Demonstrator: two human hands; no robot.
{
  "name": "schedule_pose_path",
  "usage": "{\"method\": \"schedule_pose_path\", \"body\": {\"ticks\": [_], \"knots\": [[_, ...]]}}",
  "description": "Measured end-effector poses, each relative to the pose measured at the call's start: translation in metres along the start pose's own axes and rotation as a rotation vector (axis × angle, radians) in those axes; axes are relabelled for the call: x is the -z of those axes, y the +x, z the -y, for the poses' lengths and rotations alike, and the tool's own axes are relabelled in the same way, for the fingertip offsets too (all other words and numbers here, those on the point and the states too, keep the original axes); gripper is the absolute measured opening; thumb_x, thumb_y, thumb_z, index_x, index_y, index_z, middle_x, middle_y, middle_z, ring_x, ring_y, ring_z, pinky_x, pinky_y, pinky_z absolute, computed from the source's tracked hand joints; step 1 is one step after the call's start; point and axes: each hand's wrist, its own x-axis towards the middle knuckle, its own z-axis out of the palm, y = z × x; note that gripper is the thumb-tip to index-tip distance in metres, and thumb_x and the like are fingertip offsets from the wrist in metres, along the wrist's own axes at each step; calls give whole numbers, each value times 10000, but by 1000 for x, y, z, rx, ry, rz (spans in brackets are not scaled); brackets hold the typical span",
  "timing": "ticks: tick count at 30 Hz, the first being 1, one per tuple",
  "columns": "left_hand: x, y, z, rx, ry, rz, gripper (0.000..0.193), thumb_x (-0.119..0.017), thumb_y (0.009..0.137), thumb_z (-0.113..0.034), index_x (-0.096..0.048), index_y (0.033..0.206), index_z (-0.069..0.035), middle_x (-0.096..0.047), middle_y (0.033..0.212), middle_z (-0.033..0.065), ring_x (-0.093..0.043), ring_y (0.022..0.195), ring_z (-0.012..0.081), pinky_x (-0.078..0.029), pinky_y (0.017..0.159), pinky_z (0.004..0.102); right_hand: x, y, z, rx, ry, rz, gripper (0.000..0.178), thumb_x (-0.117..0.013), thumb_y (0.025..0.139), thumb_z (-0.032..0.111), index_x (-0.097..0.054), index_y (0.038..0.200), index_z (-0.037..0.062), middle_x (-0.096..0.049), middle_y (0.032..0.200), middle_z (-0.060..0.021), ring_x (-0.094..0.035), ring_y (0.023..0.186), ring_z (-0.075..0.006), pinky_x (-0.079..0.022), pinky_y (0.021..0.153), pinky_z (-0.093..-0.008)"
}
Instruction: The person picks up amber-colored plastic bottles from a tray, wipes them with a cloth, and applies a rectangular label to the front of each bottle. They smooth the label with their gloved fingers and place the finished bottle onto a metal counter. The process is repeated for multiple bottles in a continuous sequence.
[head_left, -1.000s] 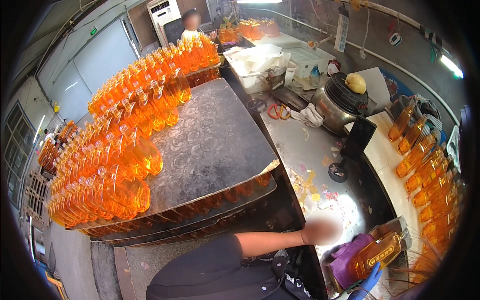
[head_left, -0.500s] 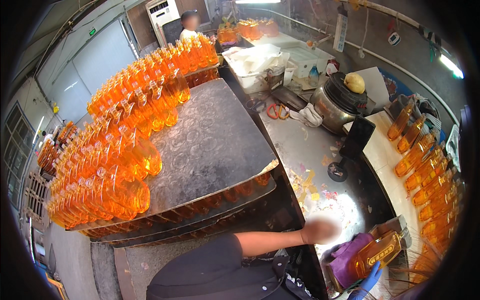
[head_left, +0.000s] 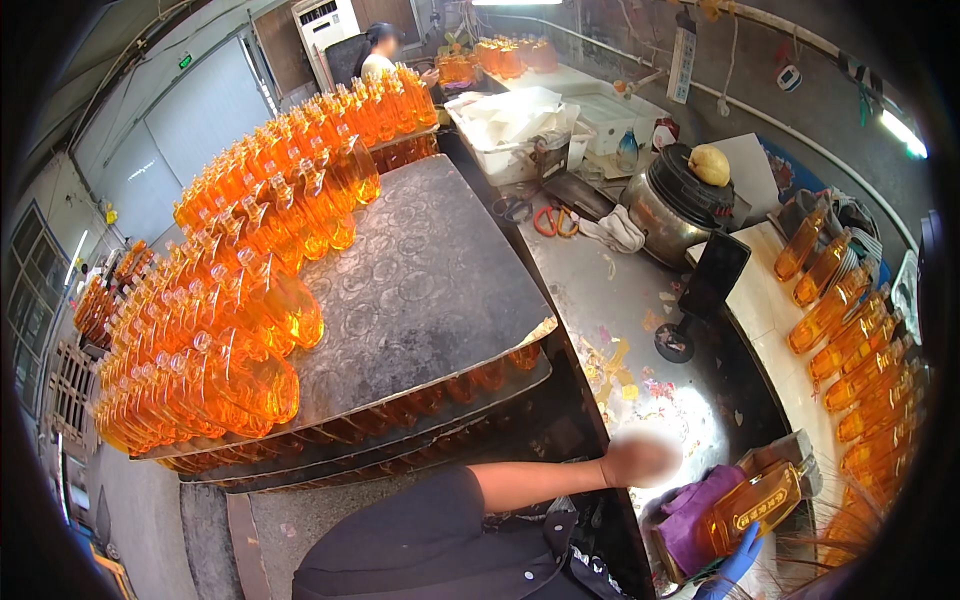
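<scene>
Blue-gloved, the right hand (head_left: 738,564) sets its fingers against the amber bottle (head_left: 757,508), which leans on purple cloth (head_left: 688,522) in a wooden cradle (head_left: 811,478), apparently cushioned and propped; whether those fingers close around it I can't tell, nor can I read the blurred left hand's (head_left: 642,461) grip near the cloth. Outward we go: a scrap-littered metal bench (head_left: 577,275), filled bottles (head_left: 255,295) crowding the dark board (head_left: 420,250) at left, and a co-worker (head_left: 378,64) far back in the workshop.
</scene>
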Motion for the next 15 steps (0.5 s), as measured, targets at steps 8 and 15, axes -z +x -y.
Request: {"method": "schedule_pose_path", "body": {"ticks": [8, 15], "knots": [[5, 2, -4, -20, 21, 8, 142, -643, 849, -153, -583, 756, -64, -580, 668, 74, -598, 621, 256, -471, 583, 368, -6, -8, 11, -25, 16, -22, 379, -581, 949, 362, -547, 1144, 39, -583, 1054, -59, -577, 932, -150, -495, 808, -283], [22, 18, -21, -68, -27, -45, 180, -632, 862, -141, -540, 739, -47, -573, 658, 93, -609, 620, 275, -474, 578, 376, -11, -11, 14, -20, 54, -34, 377, -582, 948, 363, -544, 1147, 44, -578, 1057, -61, -579, 929, -156, -505, 791, -289]]}}
